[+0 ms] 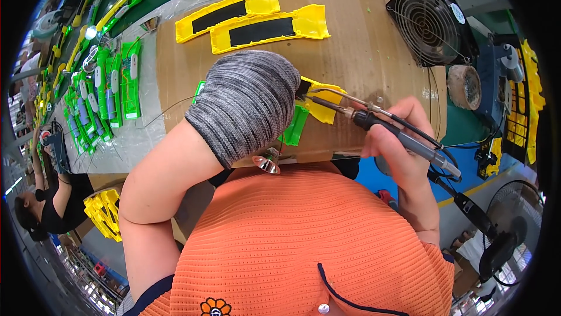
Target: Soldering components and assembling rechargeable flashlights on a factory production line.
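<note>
My right hand (404, 151) grips a soldering iron (418, 151) with a thin metal feed tube along its top. The iron's tip points left, at the dark part of a yellow plastic shell (325, 111); whether it touches cannot be told. A grey striped knitted sleeve (245, 102) covers my left hand and wrist, hiding the fingers, beside the tip. Just below lies a green plastic housing (295, 126), partly under the sleeve. A shiny metal reflector cup (267, 164) sits near the front edge of the cardboard.
Two yellow shells with black strips (261, 31) lie at the back of the cardboard (362, 35). Several green housings with wires (105, 91) are on the left. A black fan (431, 21) and a tape roll (464, 87) stand at right. Another person (58, 199) sits far left.
</note>
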Motion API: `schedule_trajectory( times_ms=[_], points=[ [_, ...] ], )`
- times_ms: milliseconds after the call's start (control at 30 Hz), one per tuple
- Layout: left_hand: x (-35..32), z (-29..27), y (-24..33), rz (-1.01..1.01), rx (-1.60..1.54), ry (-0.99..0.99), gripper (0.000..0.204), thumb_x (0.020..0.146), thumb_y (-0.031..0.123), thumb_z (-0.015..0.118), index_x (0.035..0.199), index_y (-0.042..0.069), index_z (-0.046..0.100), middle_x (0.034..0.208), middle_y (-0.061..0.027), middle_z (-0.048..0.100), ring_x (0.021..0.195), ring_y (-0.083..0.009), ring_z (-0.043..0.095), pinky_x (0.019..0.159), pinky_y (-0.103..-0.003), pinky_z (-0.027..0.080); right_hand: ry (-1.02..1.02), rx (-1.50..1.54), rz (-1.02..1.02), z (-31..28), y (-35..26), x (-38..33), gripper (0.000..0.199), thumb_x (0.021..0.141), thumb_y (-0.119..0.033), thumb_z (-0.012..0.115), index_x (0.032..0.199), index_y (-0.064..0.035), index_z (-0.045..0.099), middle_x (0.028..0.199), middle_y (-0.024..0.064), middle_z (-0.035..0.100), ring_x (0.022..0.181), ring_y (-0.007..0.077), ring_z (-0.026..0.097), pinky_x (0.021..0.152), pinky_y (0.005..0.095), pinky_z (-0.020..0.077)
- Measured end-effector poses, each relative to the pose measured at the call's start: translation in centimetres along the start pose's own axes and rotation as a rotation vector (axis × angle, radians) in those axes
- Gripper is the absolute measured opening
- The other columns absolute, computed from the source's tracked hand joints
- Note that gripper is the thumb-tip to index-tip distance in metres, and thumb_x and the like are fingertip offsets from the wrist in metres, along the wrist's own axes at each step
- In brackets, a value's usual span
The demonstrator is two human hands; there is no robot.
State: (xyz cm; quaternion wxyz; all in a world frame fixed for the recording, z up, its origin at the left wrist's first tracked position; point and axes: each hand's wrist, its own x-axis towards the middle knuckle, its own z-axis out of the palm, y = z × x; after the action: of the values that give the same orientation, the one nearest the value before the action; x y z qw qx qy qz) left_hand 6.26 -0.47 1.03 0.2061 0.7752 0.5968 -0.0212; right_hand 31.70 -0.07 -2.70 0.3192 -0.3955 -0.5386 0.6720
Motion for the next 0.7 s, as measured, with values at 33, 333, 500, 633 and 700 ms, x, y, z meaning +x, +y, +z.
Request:
schedule_trajectory(
  times_ms=[33,333,500,633,700],
  points=[
    [0.0,0.1,-0.1,0.005,0.017,-0.004,0.032,0.091,0.027,0.056,0.101,0.002,0.074,0.089,-0.0167,0.073,0.088,-0.0339,0.072,0.078,-0.046,0.056,0.022,0.065,-0.047,-0.3,0.4,-0.1,0.021,0.090,0.001,0.066,0.098,-0.0012,0.047,0.082,0.0085,0.066,0.065,0.0102,0.065,0.058,0.0245,0.0544],
    [3.3,-4.2,1.4,-0.259,0.012,-0.672,0.030,0.091,0.026,0.057,0.105,0.006,0.074,0.094,-0.0174,0.074,0.092,-0.0349,0.071,0.080,-0.045,0.056,0.129,0.480,-0.050,1.9,2.0,0.1,0.010,0.099,-0.006,0.053,0.098,-0.0053,0.043,0.067,0.0063,0.053,0.059,0.0183,0.058,0.096,0.0532,0.0523],
    [-0.3,-0.6,0.5,-0.029,-0.031,-0.029,0.028,0.090,0.025,0.057,0.101,0.005,0.074,0.089,-0.0176,0.072,0.088,-0.0349,0.071,0.077,-0.045,0.056,0.138,0.618,-0.033,2.2,2.4,0.1,0.010,0.101,-0.012,0.051,0.099,-0.0073,0.042,0.066,0.0045,0.051,0.060,0.0178,0.058,0.110,0.0603,0.0382],
    [-1.0,-0.4,0.4,-0.097,-0.003,0.023,0.024,0.089,0.024,0.060,0.096,0.006,0.074,0.085,-0.0165,0.070,0.084,-0.0346,0.069,0.076,-0.045,0.055,0.134,0.532,-0.043,3.4,1.7,2.2,0.012,0.101,-0.016,0.048,0.090,-0.0141,0.045,0.060,-0.0025,0.044,0.057,0.0108,0.050,0.113,0.0626,0.0336],
    [-0.5,0.0,0.3,-0.111,0.005,0.042,0.022,0.088,0.023,0.062,0.094,0.006,0.074,0.083,-0.0160,0.069,0.082,-0.0345,0.068,0.075,-0.045,0.055,0.102,0.569,-0.055,2.5,2.4,2.7,0.011,0.101,-0.014,0.049,0.093,-0.0102,0.044,0.063,0.0005,0.047,0.059,0.0141,0.054,0.111,0.0613,0.0359]
  ],
)
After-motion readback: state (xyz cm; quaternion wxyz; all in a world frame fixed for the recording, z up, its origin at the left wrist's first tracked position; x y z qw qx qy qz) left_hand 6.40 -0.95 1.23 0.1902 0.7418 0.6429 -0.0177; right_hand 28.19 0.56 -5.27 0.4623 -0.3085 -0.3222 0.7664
